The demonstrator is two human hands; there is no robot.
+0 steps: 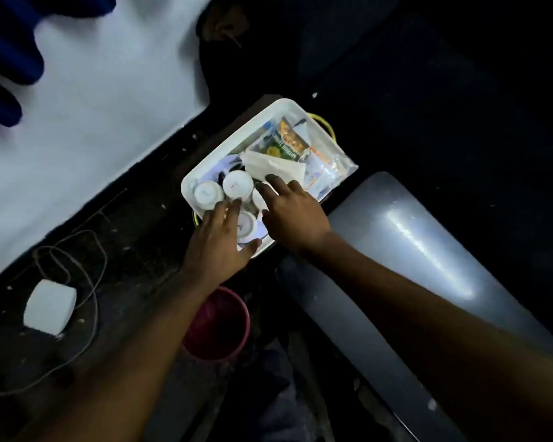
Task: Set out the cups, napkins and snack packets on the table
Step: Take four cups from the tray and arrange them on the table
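Note:
A white plastic tray [237,135] sits low in the dark, holding several upturned white cups [238,184], a folded white napkin [275,165], a green and yellow snack packet [284,141] and clear packets [328,169]. My left hand [219,242] hovers over the near cups with fingers spread, holding nothing. My right hand [292,212] reaches over the tray's near right side, fingertips touching the napkin's edge and a cup, fingers apart. One cup [248,224] lies partly hidden between my hands.
A white table surface [93,116] runs along the left. A white charger block [50,306] with a looping cable lies on the dark floor. A pink bucket [217,323] stands under my left forearm. A grey curved surface [403,244] is at the right.

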